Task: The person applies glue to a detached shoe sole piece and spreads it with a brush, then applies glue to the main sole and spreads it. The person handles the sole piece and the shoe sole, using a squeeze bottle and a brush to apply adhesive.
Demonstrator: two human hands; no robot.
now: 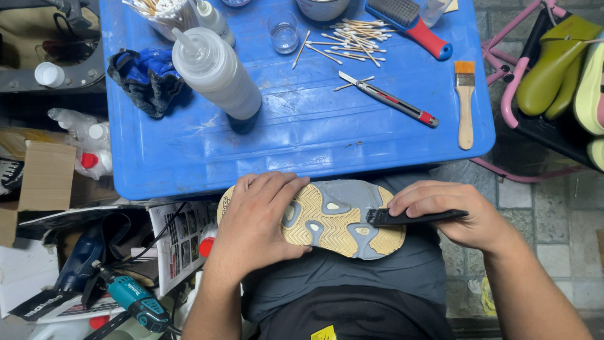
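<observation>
Right hand (462, 217): fingers closed around a small black brush (412, 217), head end pressed on the sole of a shoe (333, 219) near its right end. Left hand (258, 223): fingers spread flat, palm down on the left half of the sole, pinning it. Not gripping, just pressing.

Shoe lies sole-up across the lap, centre of frame, tan tread with grey patches. It runs left-right between the two hands; left fingers cover its left end, brush tip touches right of middle.

Just above the shoe: blue table (302, 145). On it, upper middle: big squeeze bottle (217, 72) lying tilted, blue rag (148, 79) to its left, small glass (283, 30), scattered cotton swabs (355, 38), utility knife (390, 99), red-handled brush (412, 24), paintbrush (465, 104) at the right edge.

Lower left of frame: teal cordless drill (135, 302) on the floor clutter. Upper right: green shoe forms (557, 63) on a pink rack (513, 94).
</observation>
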